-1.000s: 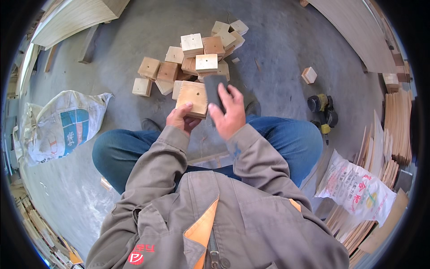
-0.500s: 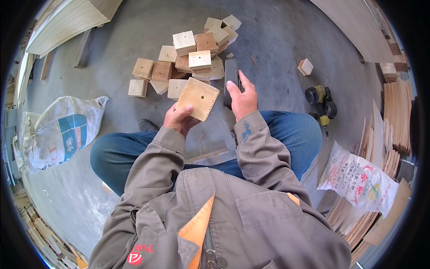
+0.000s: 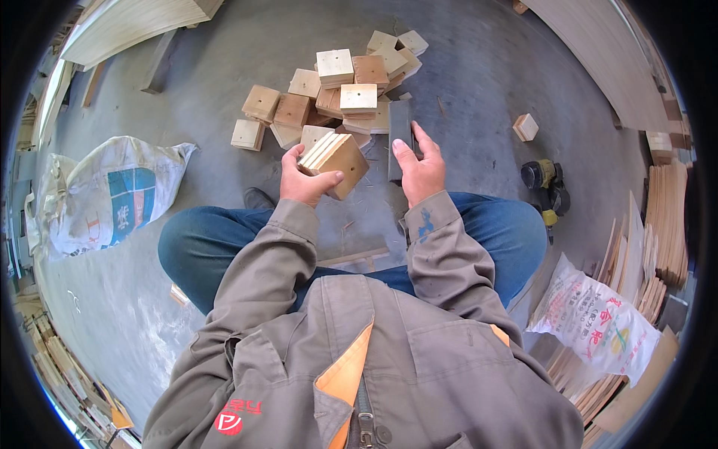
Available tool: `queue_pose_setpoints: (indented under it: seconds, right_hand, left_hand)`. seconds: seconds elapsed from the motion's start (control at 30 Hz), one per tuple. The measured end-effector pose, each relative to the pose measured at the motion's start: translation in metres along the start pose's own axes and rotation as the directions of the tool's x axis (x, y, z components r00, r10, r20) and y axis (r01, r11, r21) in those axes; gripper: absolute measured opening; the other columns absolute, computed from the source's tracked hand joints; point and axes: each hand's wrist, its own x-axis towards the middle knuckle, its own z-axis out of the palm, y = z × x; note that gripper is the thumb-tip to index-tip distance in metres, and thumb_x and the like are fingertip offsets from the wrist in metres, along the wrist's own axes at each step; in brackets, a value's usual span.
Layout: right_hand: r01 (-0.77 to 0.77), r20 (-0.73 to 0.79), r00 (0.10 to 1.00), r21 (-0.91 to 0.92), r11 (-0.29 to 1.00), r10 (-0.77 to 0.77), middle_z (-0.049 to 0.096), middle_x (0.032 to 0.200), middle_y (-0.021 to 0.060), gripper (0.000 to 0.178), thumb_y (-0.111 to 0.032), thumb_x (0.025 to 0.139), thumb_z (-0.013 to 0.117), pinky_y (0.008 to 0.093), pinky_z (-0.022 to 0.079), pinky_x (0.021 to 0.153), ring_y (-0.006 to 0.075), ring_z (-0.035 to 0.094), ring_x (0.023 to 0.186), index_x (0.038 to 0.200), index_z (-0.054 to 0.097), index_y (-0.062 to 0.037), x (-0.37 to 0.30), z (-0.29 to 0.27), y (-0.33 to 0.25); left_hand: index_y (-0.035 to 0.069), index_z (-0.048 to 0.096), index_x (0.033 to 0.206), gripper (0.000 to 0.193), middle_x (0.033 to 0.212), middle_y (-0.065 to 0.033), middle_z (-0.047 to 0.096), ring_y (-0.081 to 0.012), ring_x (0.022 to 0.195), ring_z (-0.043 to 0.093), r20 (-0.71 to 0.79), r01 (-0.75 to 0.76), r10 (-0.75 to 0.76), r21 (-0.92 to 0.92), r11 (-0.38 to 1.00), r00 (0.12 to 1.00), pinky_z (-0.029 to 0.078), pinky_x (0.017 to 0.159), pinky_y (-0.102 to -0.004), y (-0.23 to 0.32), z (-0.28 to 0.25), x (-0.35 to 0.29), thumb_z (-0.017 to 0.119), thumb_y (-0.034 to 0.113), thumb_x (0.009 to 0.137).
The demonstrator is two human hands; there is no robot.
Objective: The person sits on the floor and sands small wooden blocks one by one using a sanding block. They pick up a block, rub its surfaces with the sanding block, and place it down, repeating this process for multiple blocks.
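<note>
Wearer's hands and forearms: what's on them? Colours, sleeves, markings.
Left hand and right hand: no gloves visible. Left sleeve and right sleeve: long, grey-brown, loose, creased fabric, with cuffs at the wrists. Right cuff bears an irregular blue mark.

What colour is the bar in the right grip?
The bar is dark grey; the head view shows it.

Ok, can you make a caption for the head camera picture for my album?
Left hand holding a wooden block, right hand holding a grey bar, near a pile of blocks.
</note>
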Motion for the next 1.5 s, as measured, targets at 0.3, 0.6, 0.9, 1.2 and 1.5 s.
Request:
queue_pose_setpoints:
  seconds: [0.3, 0.6, 0.9, 1.2, 1.5]
  right_hand:
    - [0.373, 0.216, 0.92, -0.222, 0.901, -0.328, 0.051, 0.143, 0.024, 0.058, -0.029, 0.091, 0.076, 0.0425, 0.046, 0.11, 0.0381, 0.055, 0.129, 0.141, 0.061, -0.0023, -0.023, 0.008, -0.037]
    - [0.286, 0.281, 0.93, -0.143, 0.948, -0.238, 0.051, 0.143, 0.0254, 0.062, -0.028, 0.092, 0.076, 0.0424, 0.044, 0.112, 0.038, 0.053, 0.132, 0.143, 0.058, 0.0004, -0.03, 0.02, -0.026]
    - [0.052, 0.243, 0.97, -0.106, 0.993, -0.025, 0.054, 0.141, 0.0246, 0.061, -0.027, 0.091, 0.076, 0.0416, 0.045, 0.111, 0.0371, 0.055, 0.13, 0.141, 0.059, 0.0021, -0.022, 0.019, -0.01]
    - [0.535, 0.329, 0.825, -0.196, 0.822, -0.459, 0.05, 0.145, 0.0227, 0.056, -0.024, 0.086, 0.08, 0.0478, 0.044, 0.11, 0.0417, 0.053, 0.128, 0.138, 0.065, -0.0123, -0.03, 0.025, -0.042]
    - [0.465, 0.279, 0.883, -0.414, 0.783, -0.377, 0.053, 0.144, 0.0173, 0.053, -0.022, 0.083, 0.08, 0.0468, 0.047, 0.107, 0.0392, 0.055, 0.125, 0.135, 0.069, -0.018, -0.018, -0.002, -0.015]
  left_hand:
    - [0.001, 0.041, 0.147, 0.096, 0.128, -0.0164, 0.061, -0.0266, 0.11, 0.064, -0.001, 0.093, -0.094, -0.144, 0.985, 0.996, 0.055, 0.086, -0.0379, -0.003, -0.01, 0.007, 0.091, 0.011, 0.065]
    - [0.005, 0.05, 0.137, 0.076, 0.131, -0.0112, 0.06, -0.0261, 0.114, 0.062, 0.021, 0.268, -0.281, -0.378, 0.886, 0.959, 0.056, 0.088, -0.0485, 0.015, -0.008, -0.002, 0.089, 0.017, 0.073]
    - [0.002, 0.047, 0.144, 0.085, 0.121, -0.0109, 0.066, -0.0245, 0.101, 0.07, 0.041, 0.246, -0.243, -0.222, 0.944, 0.969, 0.059, 0.081, -0.0401, 0.006, -0.002, -0.004, 0.089, 0.006, 0.07]
    - [-0.005, 0.063, 0.125, 0.066, 0.108, -0.0125, 0.072, -0.0201, 0.088, 0.072, 0.091, 0.266, -0.267, 0.019, 0.964, 0.959, 0.06, 0.072, -0.0314, -0.013, -0.011, 0.007, 0.091, 0.011, 0.068]
    - [-0.005, 0.064, 0.127, 0.067, 0.104, -0.0117, 0.073, -0.019, 0.086, 0.073, 0.271, 0.355, -0.359, 0.065, 0.933, 0.893, 0.06, 0.071, -0.032, 0.018, -0.007, -0.013, 0.092, 0.009, 0.067]
